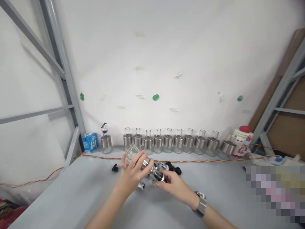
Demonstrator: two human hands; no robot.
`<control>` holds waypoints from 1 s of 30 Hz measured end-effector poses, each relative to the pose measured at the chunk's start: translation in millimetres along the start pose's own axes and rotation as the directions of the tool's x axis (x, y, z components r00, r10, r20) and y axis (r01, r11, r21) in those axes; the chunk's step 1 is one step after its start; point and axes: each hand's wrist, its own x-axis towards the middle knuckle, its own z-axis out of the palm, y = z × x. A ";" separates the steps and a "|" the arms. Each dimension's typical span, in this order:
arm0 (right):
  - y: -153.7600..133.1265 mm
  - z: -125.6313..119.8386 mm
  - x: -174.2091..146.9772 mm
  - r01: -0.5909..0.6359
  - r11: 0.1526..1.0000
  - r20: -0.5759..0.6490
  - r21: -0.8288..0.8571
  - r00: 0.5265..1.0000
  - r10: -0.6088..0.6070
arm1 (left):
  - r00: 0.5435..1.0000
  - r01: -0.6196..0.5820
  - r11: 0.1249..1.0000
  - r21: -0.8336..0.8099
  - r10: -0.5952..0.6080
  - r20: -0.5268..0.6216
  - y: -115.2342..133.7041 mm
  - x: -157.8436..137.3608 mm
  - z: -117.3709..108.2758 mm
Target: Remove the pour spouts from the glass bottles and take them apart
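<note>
We hold the bottle (pixel 145 163) tilted above the table (pixel 95 194), its body gripped in our left hand (pixel 133 173). Our right hand (pixel 175 184) pinches its neck end, before a row of bottles (pixel 168 142).

Beyond the twisted red-and-yellow wire (pixel 102 156), ten steel-sleeved glass bottles (pixel 169 141) stand in a row, with only narrow gaps between them. Toward the wire's left end, also beyond it, a wider slot opens between that row and a spout-topped bottle (pixel 106 142); a blue carton (pixel 90 143) and a white-and-red cup (pixel 241 141) block the ends. On the wire's near side, the left hand (pixel 135 170), right hand (pixel 172 182) and tilted glass bottle (pixel 130 153) bar the middle, among loose black caps (pixel 178 171). Nearer than the wire, a hand could pass over the grey tabletop (pixel 90 179) outside either forearm; pixelation hides its far right.
</note>
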 end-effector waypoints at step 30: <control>-2.8 2.3 -8.4 0.247 0.765 -0.151 -0.594 0.901 -0.408 | 0.940 0.249 0.966 -0.063 -0.226 0.258 1.1 0.3 4.1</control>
